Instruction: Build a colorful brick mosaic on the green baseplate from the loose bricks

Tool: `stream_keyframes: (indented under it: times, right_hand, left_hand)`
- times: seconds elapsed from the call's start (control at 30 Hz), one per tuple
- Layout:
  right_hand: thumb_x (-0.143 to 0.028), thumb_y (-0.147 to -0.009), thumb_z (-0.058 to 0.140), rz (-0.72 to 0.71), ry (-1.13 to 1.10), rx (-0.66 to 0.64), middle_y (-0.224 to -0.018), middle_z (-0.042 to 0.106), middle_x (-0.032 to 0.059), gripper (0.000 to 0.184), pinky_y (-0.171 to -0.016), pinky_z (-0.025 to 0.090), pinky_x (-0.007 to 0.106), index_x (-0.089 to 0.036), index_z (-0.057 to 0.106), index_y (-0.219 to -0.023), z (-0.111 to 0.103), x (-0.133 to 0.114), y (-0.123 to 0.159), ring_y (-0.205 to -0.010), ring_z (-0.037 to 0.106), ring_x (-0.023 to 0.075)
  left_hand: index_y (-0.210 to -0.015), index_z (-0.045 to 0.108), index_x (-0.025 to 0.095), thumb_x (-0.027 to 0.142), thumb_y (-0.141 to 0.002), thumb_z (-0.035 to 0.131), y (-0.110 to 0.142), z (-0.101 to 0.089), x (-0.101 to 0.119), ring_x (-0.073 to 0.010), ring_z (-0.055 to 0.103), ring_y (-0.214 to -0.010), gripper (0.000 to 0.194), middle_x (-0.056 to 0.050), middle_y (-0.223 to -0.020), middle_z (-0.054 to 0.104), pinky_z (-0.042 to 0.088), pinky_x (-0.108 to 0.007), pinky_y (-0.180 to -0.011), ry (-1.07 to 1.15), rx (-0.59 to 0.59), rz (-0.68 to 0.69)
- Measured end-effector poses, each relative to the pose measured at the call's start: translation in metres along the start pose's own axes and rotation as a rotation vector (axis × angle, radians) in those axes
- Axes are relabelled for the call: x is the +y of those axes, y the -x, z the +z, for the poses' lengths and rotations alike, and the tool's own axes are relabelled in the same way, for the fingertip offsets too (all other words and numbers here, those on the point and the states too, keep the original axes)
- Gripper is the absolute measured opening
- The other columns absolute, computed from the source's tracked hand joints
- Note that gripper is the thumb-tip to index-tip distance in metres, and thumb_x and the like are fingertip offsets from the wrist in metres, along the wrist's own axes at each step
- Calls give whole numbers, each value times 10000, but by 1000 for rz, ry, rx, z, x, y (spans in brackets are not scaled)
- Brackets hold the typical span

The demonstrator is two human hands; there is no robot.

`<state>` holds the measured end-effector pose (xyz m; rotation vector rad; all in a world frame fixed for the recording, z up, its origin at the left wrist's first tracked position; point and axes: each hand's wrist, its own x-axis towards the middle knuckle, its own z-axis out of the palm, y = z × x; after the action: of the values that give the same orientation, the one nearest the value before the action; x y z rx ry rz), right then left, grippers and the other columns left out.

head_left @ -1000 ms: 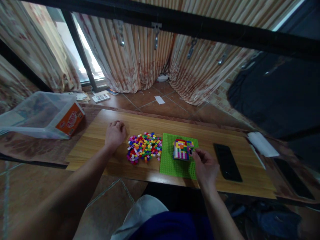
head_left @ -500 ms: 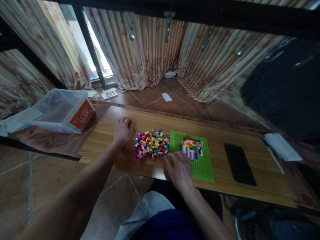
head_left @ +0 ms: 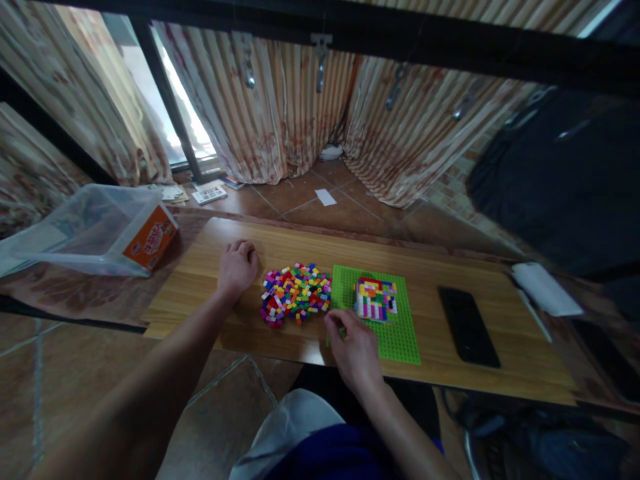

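My right hand [head_left: 356, 347] hovers over the lower left part of a green studded baseplate [head_left: 403, 347], thumb and forefinger pinched together. Whatever may be between those fingertips is too small to make out. On the plate stands a multicoloured block of toy bricks [head_left: 375, 300], striped white and purple along its near side. A heap of loose small bricks [head_left: 296, 293] in many colours lies just left of the plate, close to my right fingertips. Beyond the heap's left side, my left hand [head_left: 239, 265] rests on the wooden table [head_left: 280, 343] with fingers curled in and nothing visible in them.
A black phone [head_left: 469, 327] lies right of the plate, with a white object [head_left: 545, 288] farther right. At the left is a clear plastic bin [head_left: 95, 227] with an orange label. Curtains [head_left: 280, 120] hang behind the table, and papers [head_left: 209, 193] lie on the floor.
The whole view has shifted slightly, so the table sits farther left. My right fingers have drawn in from beside the brick block into a tighter pinch. My left hand stays on the table.
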<state>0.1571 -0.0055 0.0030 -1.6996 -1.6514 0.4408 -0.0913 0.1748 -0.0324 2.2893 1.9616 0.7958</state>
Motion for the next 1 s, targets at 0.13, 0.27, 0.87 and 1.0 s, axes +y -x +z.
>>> stream_keyframes:
  times: [0.13,0.27,0.87,1.0]
  right_hand:
    - [-372,-907,569,126,-174,59,-878,734,26,212,-708,505,286,-227,723,-901,-24,6,-1,-754,667,168]
    - [-424,-858,621,193,-219,202,-934,740,55,242,-753,525,314,-223,752,-891,-46,33,-6,-839,684,195]
    - [-461,-819,562,325,-11,284,-894,759,126,408,-740,527,380,-146,736,-1011,-72,83,-33,-784,700,247]
    - [-471,-784,623,344,-126,315,-855,757,117,414,-721,537,365,-137,734,-1003,-70,88,-36,-757,697,230]
  left_hand:
    - [-920,633,186,260,-869,419,-1,0,0,-287,561,-1091,232,-125,-1085,655,407,-453,-1016,15,-4,2]
    - [-918,632,191,260,-863,420,-1,-1,0,-296,558,-1100,229,-125,-1074,657,403,-469,-1021,27,-3,13]
    - [-925,637,214,275,-864,428,-2,1,-4,-280,574,-1093,226,-99,-1076,669,418,-435,-1005,-22,22,36]
    - [-914,629,212,277,-871,419,-1,1,-4,-275,572,-1098,224,-102,-1077,668,415,-430,-1010,-25,24,40]
